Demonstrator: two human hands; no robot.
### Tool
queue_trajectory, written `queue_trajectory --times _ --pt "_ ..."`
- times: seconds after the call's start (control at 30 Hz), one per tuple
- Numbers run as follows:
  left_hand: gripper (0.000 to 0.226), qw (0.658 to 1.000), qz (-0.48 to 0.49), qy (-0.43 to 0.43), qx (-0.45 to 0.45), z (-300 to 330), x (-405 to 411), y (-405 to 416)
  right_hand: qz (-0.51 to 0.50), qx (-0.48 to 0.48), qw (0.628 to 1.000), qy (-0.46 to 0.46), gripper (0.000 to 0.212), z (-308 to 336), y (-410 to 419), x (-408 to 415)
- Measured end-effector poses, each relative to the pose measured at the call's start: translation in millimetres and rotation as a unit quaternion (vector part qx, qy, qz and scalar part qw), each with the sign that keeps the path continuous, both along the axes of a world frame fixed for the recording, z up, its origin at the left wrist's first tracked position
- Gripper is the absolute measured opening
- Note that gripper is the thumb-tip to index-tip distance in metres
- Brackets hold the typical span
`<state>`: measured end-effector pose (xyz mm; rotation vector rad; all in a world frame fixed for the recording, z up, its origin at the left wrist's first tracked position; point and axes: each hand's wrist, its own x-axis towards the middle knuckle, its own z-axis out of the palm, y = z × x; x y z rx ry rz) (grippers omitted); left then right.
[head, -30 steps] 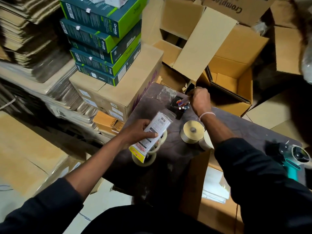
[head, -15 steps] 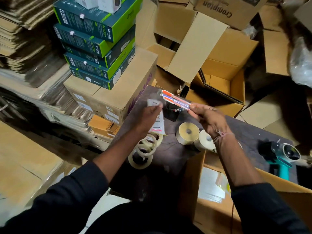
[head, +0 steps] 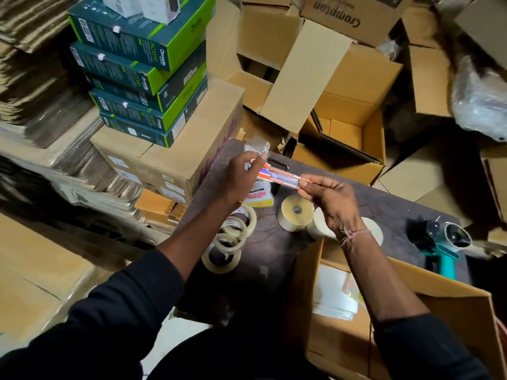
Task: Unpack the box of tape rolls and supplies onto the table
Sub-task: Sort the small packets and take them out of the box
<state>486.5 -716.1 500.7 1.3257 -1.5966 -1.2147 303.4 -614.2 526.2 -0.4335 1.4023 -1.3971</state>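
Observation:
A bundle of orange-capped pens [head: 279, 177] is held above the dark table [head: 274, 250] between both hands. My right hand [head: 329, 198] pinches its near end. My left hand [head: 241, 176] grips the far end and also holds a clear plastic packet [head: 256, 148]. A white and yellow packet [head: 259, 196] lies flat under the pens. Several clear tape rolls [head: 229, 238] lie stacked at the table's left. Two label rolls [head: 295, 213] stand near the middle. The open cardboard box [head: 452, 311] sits at my lower right with white sheets [head: 333, 294] inside.
A teal tape dispenser [head: 444, 245] lies at the table's right end. A black item [head: 277, 167] rests behind the pens. Green boxes [head: 142, 78] are stacked on a carton [head: 170, 157] to the left. Open cartons [head: 348, 127] crowd the back.
My left hand rose from the tape rolls with the packet and took hold of the pens' far end. My right hand lifted the pens off the table toward the middle.

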Motion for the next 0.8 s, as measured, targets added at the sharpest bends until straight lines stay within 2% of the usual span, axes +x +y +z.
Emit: queue_trajectory --times 0.23,0.3,0.33,0.37,0.43,0.5,0.53,0.6,0.73,0.8 --pt "0.028 0.993 -0.021 -0.052 -0.104 11 5 -4 0.041 -0.023 0.999 0.007 0.022 -5 4 -6" --pt "0.028 0.99 -0.031 -0.063 -0.122 12 8 -8 0.082 -0.022 0.993 0.078 0.026 -6 3 -8" --pt "0.027 0.988 -0.038 -0.071 -0.133 12 10 -10 0.109 -0.02 0.982 0.152 0.028 -6 3 -8" --pt "0.026 0.985 -0.044 -0.081 -0.146 13 11 -12 0.136 -0.019 0.96 0.246 0.032 -7 1 -8" --pt "0.023 0.979 -0.056 -0.102 -0.165 15 11 -12 0.178 -0.015 0.88 0.439 0.044 -9 -4 -8" --pt "0.024 0.973 -0.07 -0.122 -0.182 18 10 -11 0.206 -0.025 0.805 0.556 0.061 -8 -13 -5" --pt "0.025 0.97 -0.078 -0.128 -0.191 18 9 -10 0.222 -0.031 0.793 0.566 0.067 -7 -17 -2" --pt "0.026 0.966 -0.095 -0.128 -0.204 18 8 -8 0.252 -0.042 0.797 0.547 0.068 -5 -25 6" --pt "0.025 0.962 -0.11 -0.119 -0.222 17 7 -6 0.277 -0.043 0.8 0.53 0.032 -8 -33 18" --pt "0.024 0.964 -0.116 -0.116 -0.21 17 8 -5 0.278 -0.037 0.813 0.51 0.023 -13 -37 17"
